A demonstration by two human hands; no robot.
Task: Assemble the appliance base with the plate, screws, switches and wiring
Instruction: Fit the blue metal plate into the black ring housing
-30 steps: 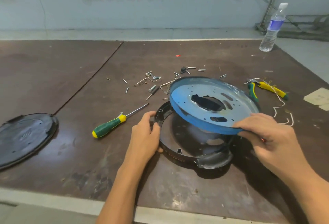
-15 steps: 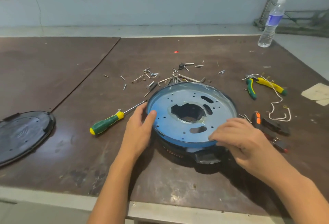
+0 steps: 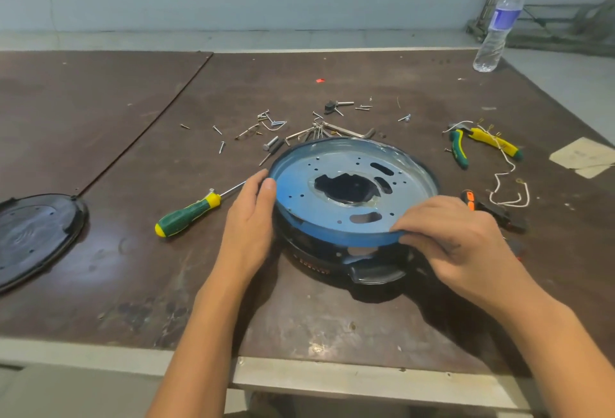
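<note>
A round blue plate (image 3: pixel 301 184) with several holes lies on a black appliance base (image 3: pixel 319 264) at the table's middle. Its near edge is tilted up, leaving a gap over the base. My left hand (image 3: pixel 249 228) rests against the plate's left side, fingers straight and thumb on the rim. My right hand (image 3: pixel 456 241) pinches the near right rim. Loose screws (image 3: pixel 299 128) lie scattered behind the plate. Black and orange switches (image 3: pixel 492 211) and a white wire (image 3: pixel 509 184) lie to the right.
A green and yellow screwdriver (image 3: pixel 186 214) lies left of my left hand. Pliers (image 3: pixel 482 145) are at the right, a black cover (image 3: pixel 33 238) at the far left, a water bottle (image 3: pixel 496 25) at the back right. The table's front edge is near.
My right hand lowered the steeply tilted plate down over the base. My left hand shifted from the base's ring up to the plate's rim. The plate's near edge now stands slightly raised.
</note>
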